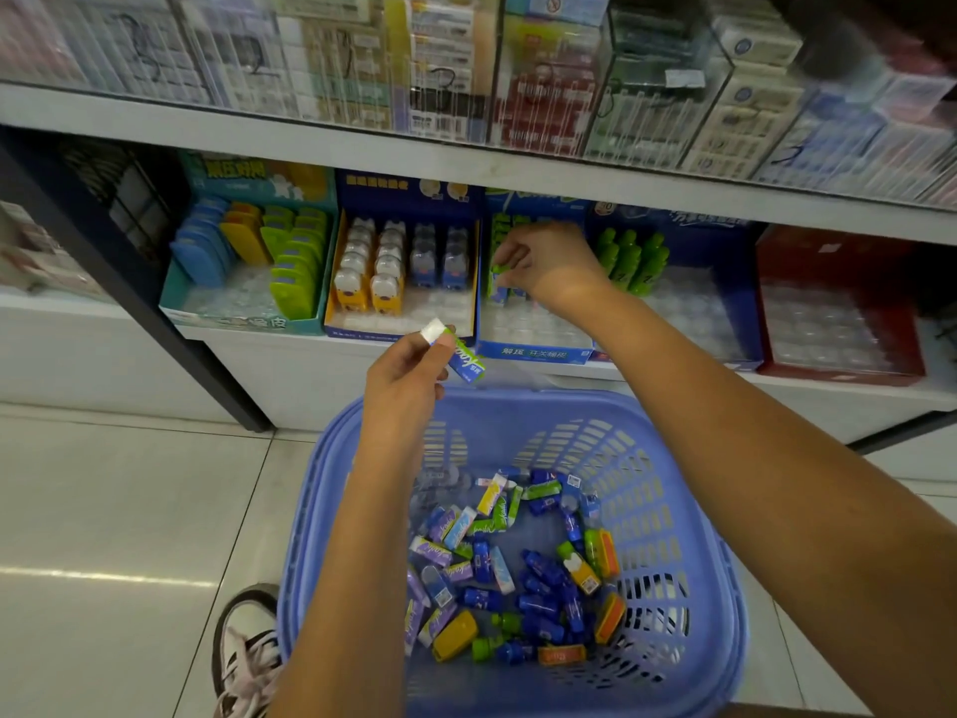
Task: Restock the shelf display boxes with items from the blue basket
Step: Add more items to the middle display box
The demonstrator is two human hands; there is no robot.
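Observation:
A blue plastic basket [689, 510] stands on the floor below me, with several small eraser packs [523, 572] in blue, green, purple, yellow and orange lying in it. My left hand [404, 380] hovers above the basket's far rim and pinches a small green, blue and white pack [463, 357]. Inside the middle blue display box [533, 349] on the low shelf, my right hand [544, 261] pinches a small green item [498, 268] over the box's clear tray.
Other display boxes line the low shelf: a teal one [176, 303] at left, a blue one [342, 323] with yellow and blue packs, one with green bottles [629, 261], a red one [839, 365] at right. A glass-fronted shelf [362, 132] overhangs. My shoe [243, 650] is beside the basket.

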